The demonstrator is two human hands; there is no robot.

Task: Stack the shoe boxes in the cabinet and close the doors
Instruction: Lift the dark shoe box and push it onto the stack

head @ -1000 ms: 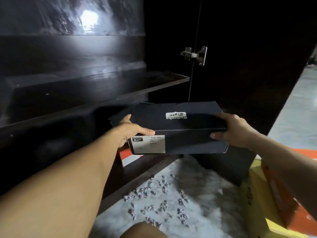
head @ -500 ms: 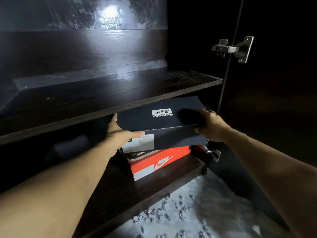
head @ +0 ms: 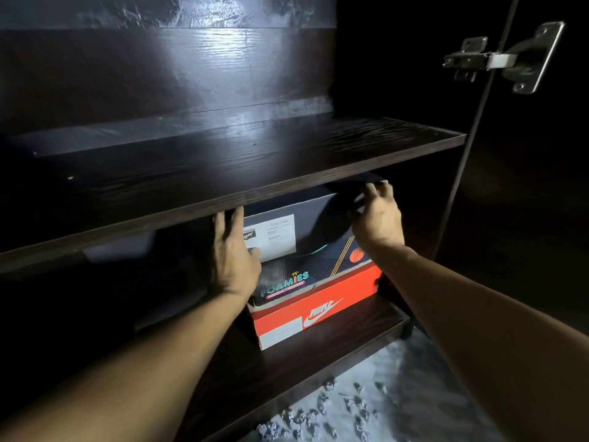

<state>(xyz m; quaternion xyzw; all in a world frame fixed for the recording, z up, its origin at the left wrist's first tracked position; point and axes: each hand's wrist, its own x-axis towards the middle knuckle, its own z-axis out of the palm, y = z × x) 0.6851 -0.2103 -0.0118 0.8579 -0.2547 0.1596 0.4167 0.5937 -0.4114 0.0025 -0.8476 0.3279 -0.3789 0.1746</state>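
Under the middle shelf (head: 287, 173), the dark shoe box (head: 306, 224) tops the Foamies box (head: 296, 279) and orange box (head: 318, 311), left hand (head: 234, 256) flat-fingered against its end, right hand (head: 377, 215) curled round its top corner.

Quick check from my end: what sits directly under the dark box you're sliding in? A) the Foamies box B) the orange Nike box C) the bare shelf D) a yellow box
A: the dark box rests on the Foamies box, which itself sits on the orange Nike box.
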